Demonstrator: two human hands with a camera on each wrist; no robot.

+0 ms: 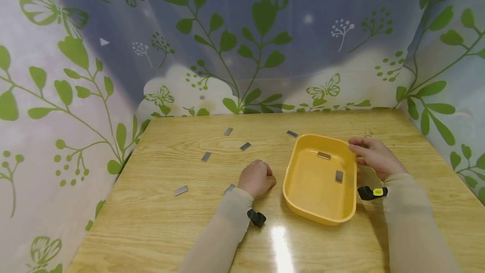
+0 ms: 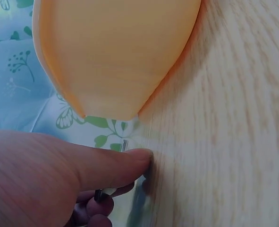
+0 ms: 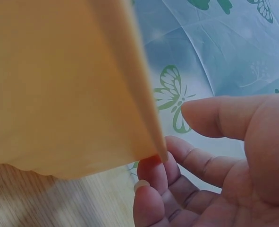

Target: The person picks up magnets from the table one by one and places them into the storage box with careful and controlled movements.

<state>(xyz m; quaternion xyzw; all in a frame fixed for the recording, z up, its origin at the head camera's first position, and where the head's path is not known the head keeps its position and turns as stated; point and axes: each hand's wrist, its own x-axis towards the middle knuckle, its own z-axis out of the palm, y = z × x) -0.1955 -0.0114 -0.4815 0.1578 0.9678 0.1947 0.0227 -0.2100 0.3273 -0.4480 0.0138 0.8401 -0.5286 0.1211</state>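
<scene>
A yellow tray (image 1: pixel 316 197) stands on the table, right of centre in the head view. Inside it lie two small rectangular metal pieces, one flat grey (image 1: pixel 339 176) and one by the far wall (image 1: pixel 323 155). Left of the tray is my left hand (image 1: pixel 257 178), fingers curled. In the left wrist view, a dark end of a small piece (image 2: pixel 99 195) shows between its thumb and fingers; the rest is hidden. My right hand (image 1: pixel 377 157) is at the tray's far right corner. Its fingers touch the rim from outside, and its thumb (image 3: pixel 210 116) stands apart from the tray.
Several grey metal pieces lie scattered on the wooden table (image 1: pixel 151 222), such as one at the left (image 1: pixel 181 190), one near the back (image 1: pixel 228 131) and one behind the tray (image 1: pixel 291 134). Another (image 1: pixel 229 188) is partly behind my left sleeve. Leaf-patterned curtains (image 1: pixel 227 87) surround the table.
</scene>
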